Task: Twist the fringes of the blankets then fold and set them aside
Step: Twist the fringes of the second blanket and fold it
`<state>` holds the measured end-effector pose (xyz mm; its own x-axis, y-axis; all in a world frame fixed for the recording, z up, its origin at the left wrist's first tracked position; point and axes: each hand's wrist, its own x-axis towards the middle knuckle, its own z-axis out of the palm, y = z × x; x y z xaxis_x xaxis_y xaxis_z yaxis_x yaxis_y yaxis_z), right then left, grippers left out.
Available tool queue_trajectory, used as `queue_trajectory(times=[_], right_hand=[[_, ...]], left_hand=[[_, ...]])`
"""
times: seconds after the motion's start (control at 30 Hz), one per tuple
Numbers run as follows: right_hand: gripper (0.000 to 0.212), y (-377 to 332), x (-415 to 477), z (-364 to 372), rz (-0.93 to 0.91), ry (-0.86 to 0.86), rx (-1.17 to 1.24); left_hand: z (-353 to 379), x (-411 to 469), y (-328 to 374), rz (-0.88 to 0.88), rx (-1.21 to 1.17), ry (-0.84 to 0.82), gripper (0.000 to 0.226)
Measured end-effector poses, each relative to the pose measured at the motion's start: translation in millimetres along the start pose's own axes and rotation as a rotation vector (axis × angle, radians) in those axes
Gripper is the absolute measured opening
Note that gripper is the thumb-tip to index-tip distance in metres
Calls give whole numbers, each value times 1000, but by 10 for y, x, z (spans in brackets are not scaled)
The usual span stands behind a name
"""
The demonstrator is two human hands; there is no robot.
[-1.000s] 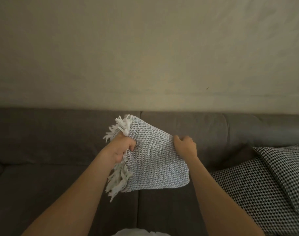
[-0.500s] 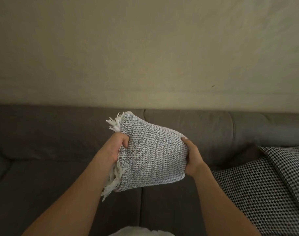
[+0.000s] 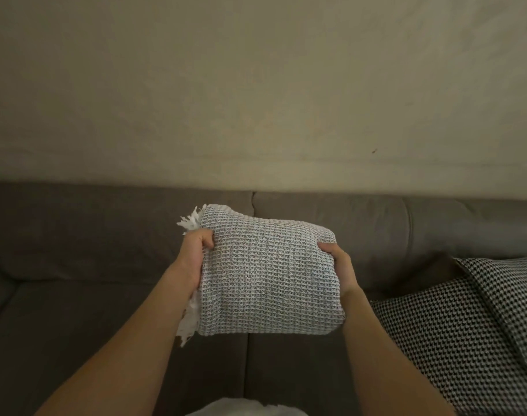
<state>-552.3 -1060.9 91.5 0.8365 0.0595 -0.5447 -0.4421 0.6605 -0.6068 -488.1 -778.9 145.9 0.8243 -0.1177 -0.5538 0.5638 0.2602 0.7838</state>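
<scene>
Both forearms reach up from the bottom of the frame toward the centre, holding a folded blanket (image 3: 268, 280) in the air between them. The left hand (image 3: 196, 253) clenches the blanket's left edge, fingers curled into the knit just below the upper tuft of fringe (image 3: 191, 221). The right hand (image 3: 338, 265) grasps the right edge, thumb on the near face, the other fingers hidden behind the cloth.

The blanket is a thick, roughly square bundle of grey-and-white waffle-like knit, rounded at its upper right corner. White fringe sticks out at its upper left and hangs again at the lower left, beside the left wrist.

Behind it runs a grey sofa (image 3: 76, 250) with a smooth, soft cover; a seam between cushions lies below the blanket. A black-and-white houndstooth pillow (image 3: 466, 325) fills the lower right, just beside the right forearm. The seat at lower left lies bare. A plain beige wall (image 3: 256, 85) takes up the upper half.
</scene>
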Motion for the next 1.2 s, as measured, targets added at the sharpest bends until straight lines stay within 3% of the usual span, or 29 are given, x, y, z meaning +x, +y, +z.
queue_trajectory(times=[0.07,0.2,0.33,0.43,0.53,0.6,0.7,0.77,0.83,0.9,0.97,1.07,1.13,1.2], right_hand=[[42,-16,1,1,17,-13,-42],[51,22,-18,-67,38,-14,-42],[45,-52,115,-89,-13,104,-142],[42,8,193,-153,-40,200,-369],[43,98,237,-209,-84,236,-373],[52,107,222,-154,-99,277,-355],[58,127,175,-56,-219,356,-436],[48,194,187,-61,-374,383,-612],[22,241,247,-78,-489,394,-783],[11,224,281,-93,-455,335,-828],[46,179,267,-137,-329,197,-895],[106,168,267,-171,-221,135,-1268],[114,224,286,-93,-187,198,-1505],[93,268,287,67,-195,342,-1707]], left_hand=[[-75,41,-26,-24,69,-19,20],[-193,93,-123,-39,257,-8,63],[-272,158,-246,16,241,5,52],[-329,216,-316,-73,204,13,49],[-423,293,-405,-199,137,-3,38],[-426,321,-446,-185,88,76,43],[-338,343,-480,-35,141,384,66],[-259,338,-488,45,285,428,48],[-232,349,-484,69,439,292,28],[-268,375,-468,54,571,185,33],[-317,341,-453,59,736,71,52],[-362,378,-470,188,1122,39,89],[-356,437,-540,337,1244,157,83],[-306,453,-598,443,1310,347,60]])
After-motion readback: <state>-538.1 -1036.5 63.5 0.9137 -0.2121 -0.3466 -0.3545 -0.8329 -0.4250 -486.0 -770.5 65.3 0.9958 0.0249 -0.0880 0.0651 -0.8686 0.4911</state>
